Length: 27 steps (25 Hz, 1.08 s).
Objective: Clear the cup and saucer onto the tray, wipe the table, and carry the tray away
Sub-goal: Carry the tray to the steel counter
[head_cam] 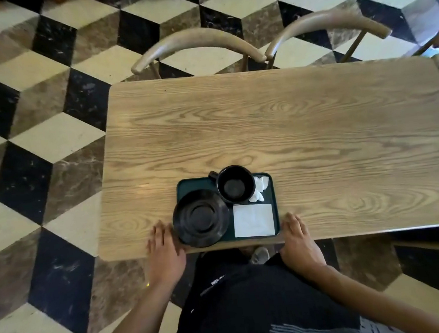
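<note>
I note the dark green tray (188, 186) holds black cup (235, 184), saucer (201, 218) and napkins (253, 220), my left hand (164, 248) and right hand (299, 239) flat-fingered beside it.

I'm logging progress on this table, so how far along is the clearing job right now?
Done, by the look of it: the black ceramic cup and black round saucer sit on the dark green rectangular tray, beside a flat white napkin and a crumpled one. Whether the wooden table was wiped cannot be told. In hand: the left hand and right hand flank the tray's sides. Left: lifting and carrying it away.
</note>
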Motion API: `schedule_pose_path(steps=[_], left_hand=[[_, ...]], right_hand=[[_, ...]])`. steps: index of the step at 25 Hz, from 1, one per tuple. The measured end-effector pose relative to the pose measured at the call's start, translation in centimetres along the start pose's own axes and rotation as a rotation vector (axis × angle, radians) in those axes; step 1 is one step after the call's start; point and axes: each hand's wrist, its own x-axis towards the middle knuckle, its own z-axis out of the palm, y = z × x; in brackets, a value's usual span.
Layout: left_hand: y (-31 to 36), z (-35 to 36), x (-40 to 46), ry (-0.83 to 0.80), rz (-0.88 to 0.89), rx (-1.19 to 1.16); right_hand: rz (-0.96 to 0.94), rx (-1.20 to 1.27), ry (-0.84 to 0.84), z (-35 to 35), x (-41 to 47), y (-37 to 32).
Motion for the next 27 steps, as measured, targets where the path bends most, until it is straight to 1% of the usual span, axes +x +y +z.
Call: schedule_pose_path(steps=[4,9,12,13,15,16,17,19,20,21,22,24,26,27], left_hand=[[2.3,0.5,-3.2,-0.084,-0.068,-0.034],[4.0,0.3,-5.3,-0.207,-0.102,-0.017],[4.4,1.6,-5.9,-0.222,-0.132,-0.095],[4.6,2.0,-6.2,-0.199,-0.131,-0.097],[4.9,2.7,-6.4,-0.136,-0.106,-0.055],[4.9,2.9,-6.4,-0.153,-0.081,-0.029],[4.6,3.1,-6.1,-0.228,-0.032,-0.005],[3.6,3.3,-5.1,-0.489,0.037,-0.007],[2.9,3.0,-4.6,-0.578,0.040,-0.033],[2.2,2.6,-4.2,-0.600,0.038,-0.057],[1.3,2.2,-3.7,-0.581,0.028,-0.074],[-0.1,1.7,-2.8,-0.539,0.018,-0.063],[-1.5,1.6,-2.1,-0.563,0.011,-0.057],[-2.1,1.7,-1.9,-0.575,-0.007,-0.070]], right_hand=[[-0.055,-0.061,-0.023,-0.9,-1.1,-0.8],[-0.160,-0.111,-0.054,0.5,-1.5,0.0],[-0.162,-0.060,-0.059,0.4,-2.7,-0.3],[-0.158,-0.050,-0.080,0.6,-2.8,-0.5],[-0.150,-0.015,-0.189,0.4,-2.7,-1.1],[-0.147,0.008,-0.259,0.3,-2.5,-1.4],[-0.136,0.016,-0.320,0.2,-2.3,-1.9],[-0.123,0.005,-0.425,-0.1,-2.0,-3.2],[-0.112,-0.005,-0.472,-0.2,-1.9,-3.9],[-0.101,-0.001,-0.490,-0.1,-1.8,-4.6],[-0.080,0.013,-0.486,0.0,-1.7,-5.2],[-0.007,0.068,-0.427,0.4,-1.3,-5.5],[0.062,0.141,-0.362,0.7,-1.2,-6.3],[0.066,0.168,-0.344,0.8,-1.2,-6.5]])
